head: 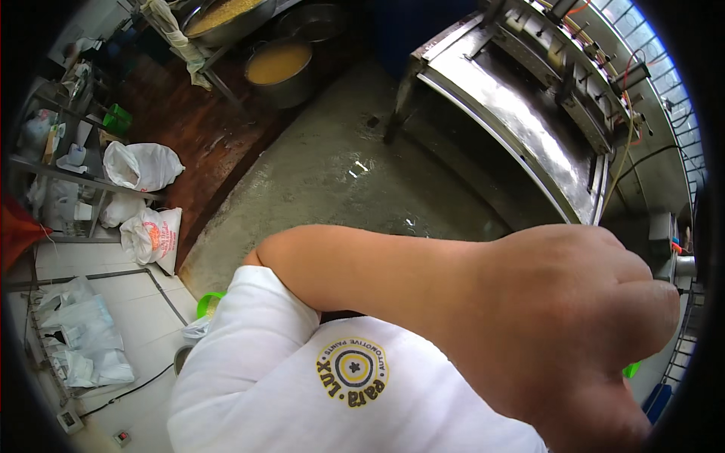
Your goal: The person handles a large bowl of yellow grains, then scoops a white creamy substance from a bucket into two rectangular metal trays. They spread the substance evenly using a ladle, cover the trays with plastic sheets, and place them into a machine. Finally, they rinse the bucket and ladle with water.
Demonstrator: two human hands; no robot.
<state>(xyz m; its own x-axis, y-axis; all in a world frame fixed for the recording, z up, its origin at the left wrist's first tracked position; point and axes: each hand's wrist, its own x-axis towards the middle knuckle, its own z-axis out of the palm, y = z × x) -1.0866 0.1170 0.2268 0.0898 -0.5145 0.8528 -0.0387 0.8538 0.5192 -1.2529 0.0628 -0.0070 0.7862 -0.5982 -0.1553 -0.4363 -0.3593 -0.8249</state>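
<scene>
My left forearm stretches from the white short sleeve on the left across the lower part of the head view. My left hand (628, 294) is very near the camera at the right, its fingers bent and partly hidden; whether it holds anything cannot be told. Skin below it runs out at the lower edge, and whose part it is does not show clearly. My right hand cannot be made out. Beyond the arm lie a wet grey floor (340, 175) and a steel-topped machine table (510, 119) with cylinders and hoses. My white shirt (272, 385) bears a round printed emblem.
A metal pot of yellowish contents (279, 63) stands on the floor beyond, near a wide pan of yellow grain-like material (221, 16). White sacks (144, 165) lie by a metal shelf (85, 178) at left. Plastic bags (90, 334) hang over white tiles; a green container (208, 304) is beside my sleeve.
</scene>
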